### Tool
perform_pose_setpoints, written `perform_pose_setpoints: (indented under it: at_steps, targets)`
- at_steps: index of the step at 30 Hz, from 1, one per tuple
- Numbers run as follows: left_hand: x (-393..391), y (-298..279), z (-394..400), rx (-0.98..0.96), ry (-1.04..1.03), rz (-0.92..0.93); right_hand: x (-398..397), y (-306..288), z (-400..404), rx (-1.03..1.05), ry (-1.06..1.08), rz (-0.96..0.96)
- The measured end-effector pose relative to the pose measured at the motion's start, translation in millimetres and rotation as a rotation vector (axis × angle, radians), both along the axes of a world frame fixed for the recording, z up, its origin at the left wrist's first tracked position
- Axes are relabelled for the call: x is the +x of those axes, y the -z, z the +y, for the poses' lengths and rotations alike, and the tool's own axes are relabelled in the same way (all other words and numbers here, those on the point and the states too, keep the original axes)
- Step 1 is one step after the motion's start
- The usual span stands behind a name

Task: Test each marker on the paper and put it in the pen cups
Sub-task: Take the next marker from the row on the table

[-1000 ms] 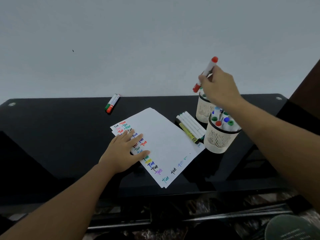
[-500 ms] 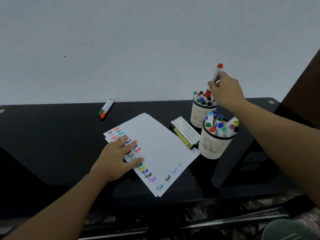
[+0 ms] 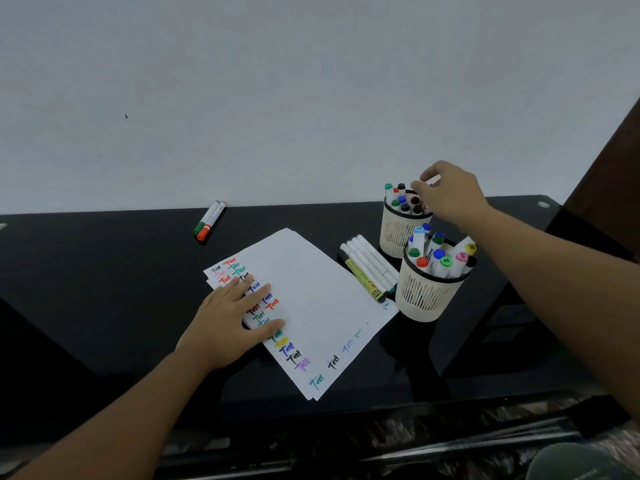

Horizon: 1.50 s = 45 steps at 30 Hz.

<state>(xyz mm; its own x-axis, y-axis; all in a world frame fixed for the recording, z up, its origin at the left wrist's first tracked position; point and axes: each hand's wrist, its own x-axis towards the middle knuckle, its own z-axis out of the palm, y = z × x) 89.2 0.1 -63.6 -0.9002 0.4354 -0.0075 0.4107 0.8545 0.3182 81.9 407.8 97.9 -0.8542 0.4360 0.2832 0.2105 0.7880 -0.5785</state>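
- The right hand (image 3: 446, 194) reaches over the far pen cup (image 3: 401, 230), fingers curled at its rim; whether they grip a marker I cannot tell.
- The left hand (image 3: 232, 322) lies flat, fingers spread, pressing the paper (image 3: 311, 296).
- Five loose markers (image 3: 369, 266) lie beside the near pen cup (image 3: 427, 292).
- Two markers (image 3: 209, 220) lie on the black table (image 3: 104, 271), well apart from the paper.
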Motion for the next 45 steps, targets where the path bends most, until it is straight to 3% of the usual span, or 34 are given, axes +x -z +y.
perform_pose_setpoints:
  at_steps: [8, 14, 21, 25, 30, 38, 45]
  targets:
    - [0, 0, 0, 0.010, -0.002, 0.003, -2, -2, -11, 0.100, -0.042, 0.036]
    - [2, -4, 2, 0.059, 0.002, -0.022, -1, -15, -58, 0.175, -0.219, 0.063]
    - [1, -17, -4, 0.320, -0.112, -0.110, -6, -5, -149, 0.347, -0.577, -0.155]
    - [-14, -23, -21, 0.180, -0.180, 0.042, -17, 24, -187, 0.407, -0.696, -0.274]
    - [-21, -12, -45, 0.078, -0.181, 0.050, -38, 66, -216, 0.391, -0.739, -0.342]
    - [-26, 2, -49, 0.122, -0.161, 0.118, -101, 98, -261, 0.457, -0.748, -0.309]
    - [-30, 10, -53, 0.174, -0.160, 0.168, -156, 110, -317, 0.655, -0.759, -0.264]
